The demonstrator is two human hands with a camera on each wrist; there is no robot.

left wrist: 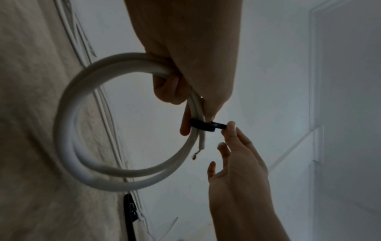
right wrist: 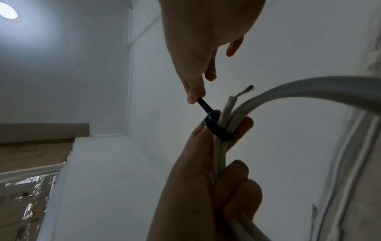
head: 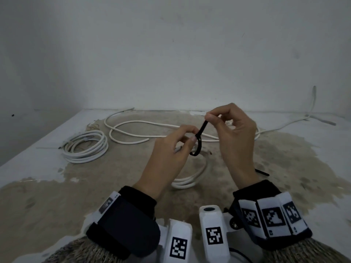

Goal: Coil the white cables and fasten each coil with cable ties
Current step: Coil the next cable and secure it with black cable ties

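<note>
My left hand [head: 190, 136] grips a small coil of white cable [head: 188, 182], which hangs below it above the floor. A black cable tie [head: 197, 147] is looped round the bunched strands beside the left thumb. My right hand [head: 209, 118] pinches the tie's free tail between thumb and forefinger, up and to the right of the loop. In the left wrist view the tie [left wrist: 202, 126] wraps the coil [left wrist: 68, 130] next to the cable's cut end. In the right wrist view the tie [right wrist: 218, 128] sits at the left hand's fingertips [right wrist: 245, 124], its tail running to the right hand [right wrist: 193, 97].
Another coil of white cable [head: 85, 147] lies on the floor at the left. A long loose white cable [head: 142, 130] snakes along the back near the wall. A spare black tie [head: 262, 172] lies on the floor to the right of my right wrist.
</note>
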